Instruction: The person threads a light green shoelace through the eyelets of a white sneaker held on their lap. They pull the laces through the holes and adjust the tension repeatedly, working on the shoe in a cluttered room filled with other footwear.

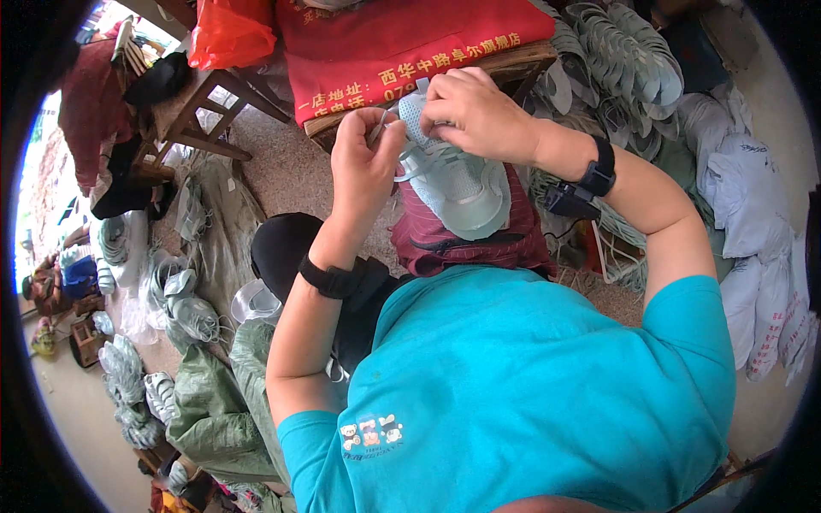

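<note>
A person's two hands work over a pale mint-green shoe upper (457, 184) that rests on their lap, toe end toward the body. The left hand (363, 162) has its fingers drawn together, pinching what looks like a thin lace or thread just beside the upper's left edge; the strand itself is too fine to make out clearly. The right hand (475, 111) is curled over the far end of the upper, fingers bent and pressing down on it, gripping the material. Both wrists carry black bands, the left wristband (329, 278) plain, the right wristband (594, 175) with a small black device attached. Beneath the upper lies a dark red striped cloth (466, 239) across the knees, and the person wears a turquoise shirt (530, 385). Ahead stands a wooden bench (513, 64) draped with a red banner (402, 43). To the right, stacks of mint-green shoe uppers (624, 60) lie piled beside white bags (753, 222). To the left, more bundled pieces (124, 376) sit on the floor near green sacks (209, 410), with a wooden stool (197, 111) farther off.
</note>
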A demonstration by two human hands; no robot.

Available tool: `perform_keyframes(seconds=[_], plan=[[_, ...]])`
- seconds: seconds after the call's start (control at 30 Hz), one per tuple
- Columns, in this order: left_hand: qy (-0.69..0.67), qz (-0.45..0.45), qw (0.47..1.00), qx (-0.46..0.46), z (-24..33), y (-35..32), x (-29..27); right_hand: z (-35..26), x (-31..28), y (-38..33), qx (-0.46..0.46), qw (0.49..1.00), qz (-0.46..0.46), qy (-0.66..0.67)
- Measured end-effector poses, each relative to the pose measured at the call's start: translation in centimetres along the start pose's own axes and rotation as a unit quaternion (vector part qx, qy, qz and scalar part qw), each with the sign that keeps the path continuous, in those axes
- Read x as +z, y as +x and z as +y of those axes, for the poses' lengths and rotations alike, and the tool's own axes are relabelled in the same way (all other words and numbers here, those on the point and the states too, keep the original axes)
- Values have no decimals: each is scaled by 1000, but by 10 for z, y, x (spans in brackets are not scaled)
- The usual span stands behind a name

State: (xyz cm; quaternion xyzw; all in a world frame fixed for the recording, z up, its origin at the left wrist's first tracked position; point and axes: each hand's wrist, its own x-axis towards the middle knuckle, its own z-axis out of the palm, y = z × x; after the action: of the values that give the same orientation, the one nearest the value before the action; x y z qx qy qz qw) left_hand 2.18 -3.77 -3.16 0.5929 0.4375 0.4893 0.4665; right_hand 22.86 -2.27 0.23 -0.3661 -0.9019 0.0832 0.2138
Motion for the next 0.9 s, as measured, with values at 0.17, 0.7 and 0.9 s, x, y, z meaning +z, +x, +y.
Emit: perform_keyframes(seconds=[0.17, 0.7, 0.9], plan=[[-121, -34, 986, -112, -8, -16, -21, -9, 0, 7, -56, 991, 1, -121], [328, -36, 928, 176, 7, -7, 10, -111, 9, 16, -248, 932, 17, 265], [348, -43, 919, 182, 1, 5, 26, -96, 15, 1, -200, 926, -15, 321]])
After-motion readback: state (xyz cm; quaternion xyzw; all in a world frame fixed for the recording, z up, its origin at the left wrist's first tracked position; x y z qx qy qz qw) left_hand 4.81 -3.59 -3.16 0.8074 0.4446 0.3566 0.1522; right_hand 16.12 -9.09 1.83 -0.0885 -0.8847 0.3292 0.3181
